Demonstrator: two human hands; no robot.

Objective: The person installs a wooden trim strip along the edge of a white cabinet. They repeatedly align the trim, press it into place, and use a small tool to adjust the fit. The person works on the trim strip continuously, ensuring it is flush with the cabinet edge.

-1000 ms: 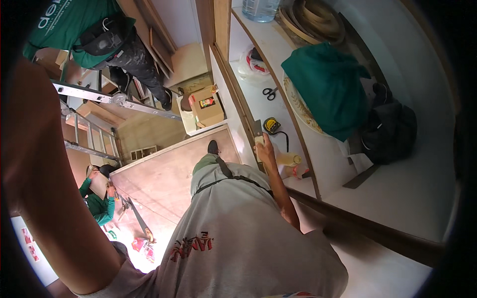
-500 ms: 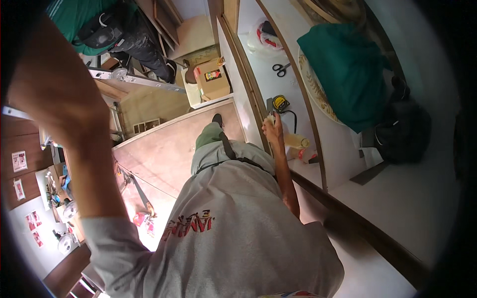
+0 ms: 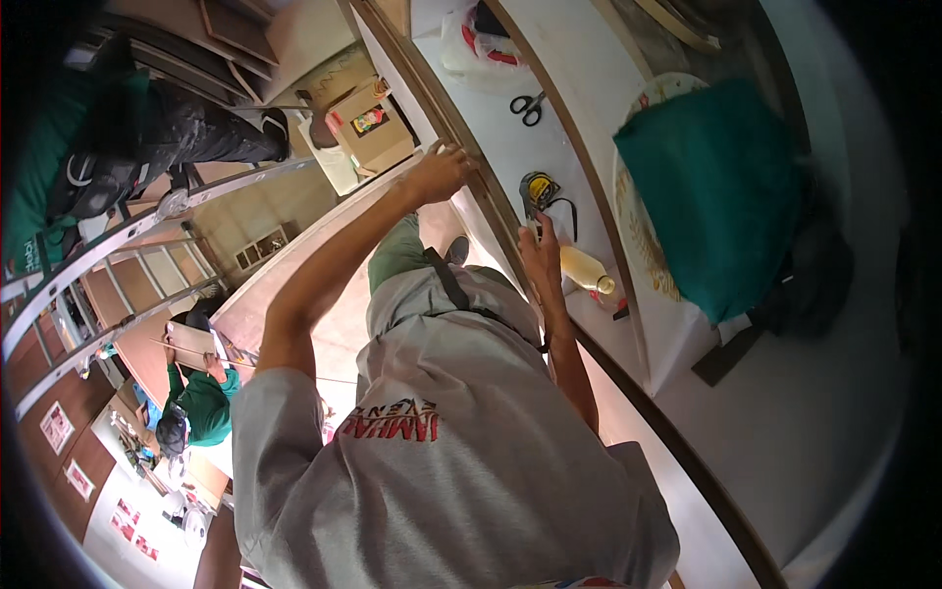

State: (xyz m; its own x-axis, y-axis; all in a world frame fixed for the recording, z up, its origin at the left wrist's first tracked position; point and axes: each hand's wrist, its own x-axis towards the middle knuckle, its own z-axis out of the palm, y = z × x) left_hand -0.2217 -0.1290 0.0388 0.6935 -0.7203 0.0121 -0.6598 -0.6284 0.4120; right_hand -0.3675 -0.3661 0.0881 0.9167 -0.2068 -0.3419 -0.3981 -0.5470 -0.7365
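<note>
My left hand (image 3: 440,173) reaches forward, and its fingers curl onto the brown wooden edge strip (image 3: 491,211) of a white panel (image 3: 491,137). My right hand (image 3: 540,257) lies further along the same strip with its fingers stretched out flat against it. It holds nothing. Just beyond that hand a yellow and black tape measure (image 3: 537,188) lies on the panel, and a pale yellow bottle (image 3: 585,269) lies beside the fingers. My grey shirt (image 3: 442,461) fills the lower middle of the view.
Black scissors (image 3: 530,106), a plastic bag (image 3: 471,44) and a green cloth (image 3: 721,191) lie on the white surfaces. A cardboard box (image 3: 368,128) stands below. On the left a person in green (image 3: 88,128) stands on a metal ladder (image 3: 118,236); another person (image 3: 201,402) works far below.
My left arm has swung down from the left of the view and its hand has landed on the wooden edge strip. My right hand stays at the strip.
</note>
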